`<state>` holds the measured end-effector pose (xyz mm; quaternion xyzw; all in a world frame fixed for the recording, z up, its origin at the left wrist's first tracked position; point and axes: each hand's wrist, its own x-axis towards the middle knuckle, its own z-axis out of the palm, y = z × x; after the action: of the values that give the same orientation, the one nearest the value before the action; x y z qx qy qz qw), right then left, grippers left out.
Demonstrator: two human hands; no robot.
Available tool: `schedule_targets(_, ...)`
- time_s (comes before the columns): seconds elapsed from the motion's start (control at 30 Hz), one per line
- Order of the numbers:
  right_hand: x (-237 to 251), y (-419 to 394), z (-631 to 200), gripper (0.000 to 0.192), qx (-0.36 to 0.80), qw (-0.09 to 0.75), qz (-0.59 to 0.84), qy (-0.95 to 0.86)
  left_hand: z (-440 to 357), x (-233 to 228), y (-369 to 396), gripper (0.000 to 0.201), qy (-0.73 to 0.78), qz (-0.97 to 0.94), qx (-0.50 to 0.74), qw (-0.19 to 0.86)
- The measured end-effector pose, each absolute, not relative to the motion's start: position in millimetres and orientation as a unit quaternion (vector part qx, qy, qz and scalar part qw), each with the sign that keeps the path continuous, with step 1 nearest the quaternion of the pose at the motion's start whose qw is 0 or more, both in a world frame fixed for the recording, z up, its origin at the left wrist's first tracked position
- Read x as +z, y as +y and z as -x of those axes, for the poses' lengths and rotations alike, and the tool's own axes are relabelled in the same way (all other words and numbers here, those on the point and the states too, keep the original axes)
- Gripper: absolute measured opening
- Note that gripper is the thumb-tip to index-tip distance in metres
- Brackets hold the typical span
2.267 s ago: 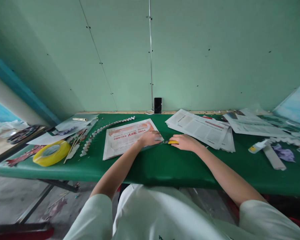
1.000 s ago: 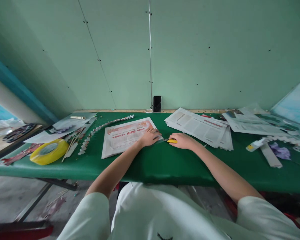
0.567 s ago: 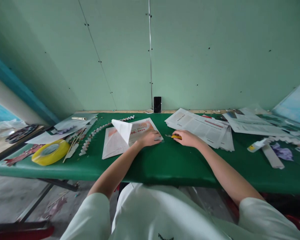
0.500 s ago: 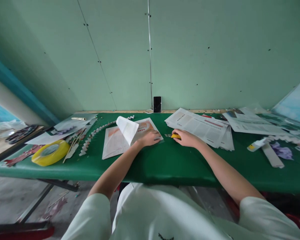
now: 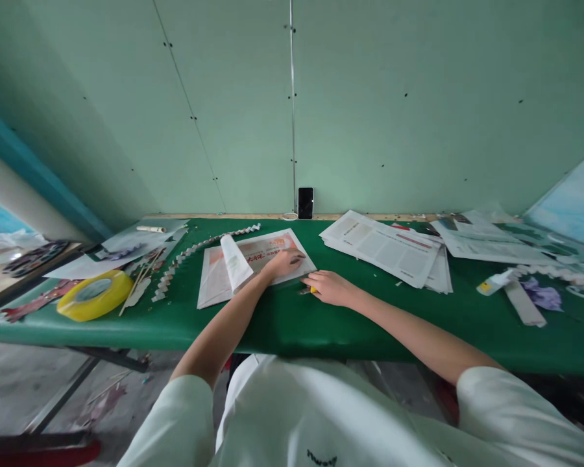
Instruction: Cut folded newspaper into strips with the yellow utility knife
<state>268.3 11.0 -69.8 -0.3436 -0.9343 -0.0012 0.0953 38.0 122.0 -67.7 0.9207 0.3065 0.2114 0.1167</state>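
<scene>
Pressing down on a printed sheet (image 5: 214,285) with orange and red print, my left hand (image 5: 283,263) lies flat with its fingers stretched out. A rolled white paper (image 5: 234,263) rests on that sheet, just left of my left hand. My right hand (image 5: 331,288) is closed around a yellow utility knife (image 5: 313,290), mostly hidden by the fingers. The knife's blade end points left, close to the sheet's lower right edge; whether it touches the paper I cannot tell.
A stack of printed papers (image 5: 379,246) lies right of centre on the green table (image 5: 292,331). A phone (image 5: 305,203) leans on the wall. At left lie a yellow tape roll (image 5: 95,295) and a folded paper chain (image 5: 175,263); at right, a glue bottle (image 5: 494,281).
My right hand has moved left and towards me with the knife, up to the sheet's edge. The rolled paper has shifted left and lies lower. Small paper scraps now show by the stack.
</scene>
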Motion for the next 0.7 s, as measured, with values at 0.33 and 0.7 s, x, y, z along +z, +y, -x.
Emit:
schedule_targets(0.33,-53.1,0.4,-256.0,0.056,0.020,0.050,0.419,-0.907,-30.4,-65.7,127.5,0.032,0.251,-0.945,0.171,0.121)
schedule_targets(0.7,-62.5,1.0,-254.9,0.058,0.005,0.086,0.414,-0.906,-23.3,-62.4,125.0,0.033,0.219,-0.940,0.197,0.169)
